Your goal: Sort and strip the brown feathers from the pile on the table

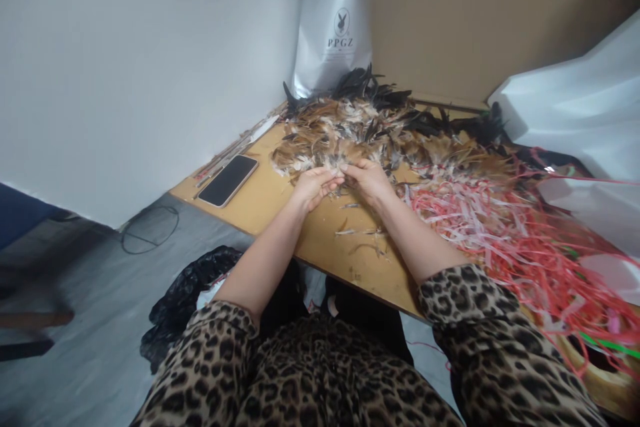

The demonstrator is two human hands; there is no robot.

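Note:
At the near edge of a heap of brown, white and black feathers (350,120), my two hands meet fingertip to fingertip. My left hand (319,187) is closed in a pinch, its other fingers curled. My right hand (369,180) pinches from the other side with thumb and forefinger. Between the fingertips is what looks like a pale, fluffy feather; its outline blends into the heap behind. A few loose feather bits (363,232) lie on the yellowish tabletop (325,247) just below my hands.
A phone (229,180) lies on the left, beside thin sticks (240,143) along the wall. Red and pink ribbon strips (500,227) pile up on the right. A silver bag (335,27) stands behind the feathers. A black plastic bag (185,293) sits below the table.

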